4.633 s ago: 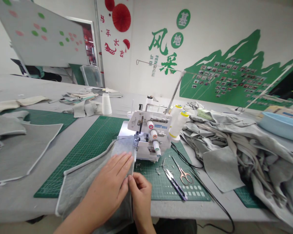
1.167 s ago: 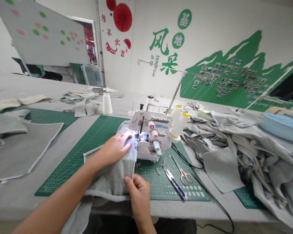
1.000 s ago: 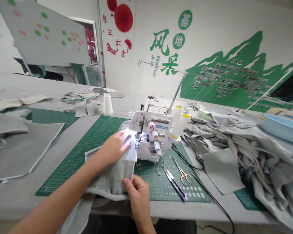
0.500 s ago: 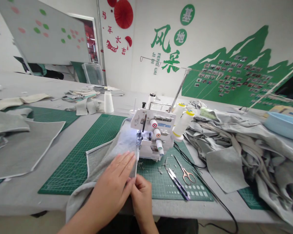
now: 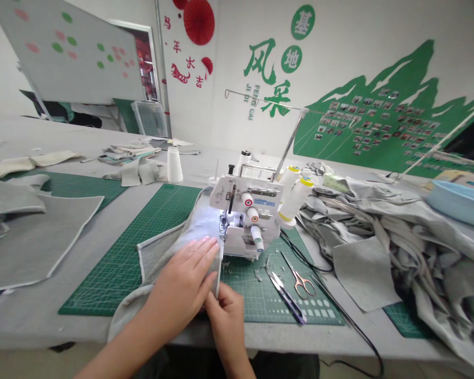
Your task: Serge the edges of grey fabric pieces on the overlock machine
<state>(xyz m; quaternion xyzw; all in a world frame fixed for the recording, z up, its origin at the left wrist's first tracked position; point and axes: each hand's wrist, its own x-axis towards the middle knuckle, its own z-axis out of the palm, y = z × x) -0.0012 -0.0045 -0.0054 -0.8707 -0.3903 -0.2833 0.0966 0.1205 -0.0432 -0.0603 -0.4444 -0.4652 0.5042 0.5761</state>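
A white overlock sewing machine (image 5: 243, 216) stands on a green cutting mat (image 5: 142, 226), its lamp lit over the needle area. Grey fabric (image 5: 199, 221) with a pale edge runs under its presser foot and hangs down toward the table's front edge. My left hand (image 5: 185, 273) lies flat on this fabric just in front of the foot, fingers stretched out and side by side. Close by on the right, my right hand (image 5: 227, 316) pinches the fabric's pale edge between thumb and fingers, below the machine. The thumbs of both hands are near each other.
Copper-handled scissors (image 5: 302, 284) and thread snips (image 5: 288, 300) lie right of the machine, beside black cables (image 5: 351, 316). A heap of grey fabric (image 5: 403, 237) and a blue basin (image 5: 462, 202) are at the right. Another grey piece (image 5: 63, 226) lies left. White cone thread (image 5: 174, 166) stands behind.
My right thumb has shifted slightly left and up along the fabric edge. My left hand and the fabric have moved slightly toward the machine. The whole view has shifted a little.
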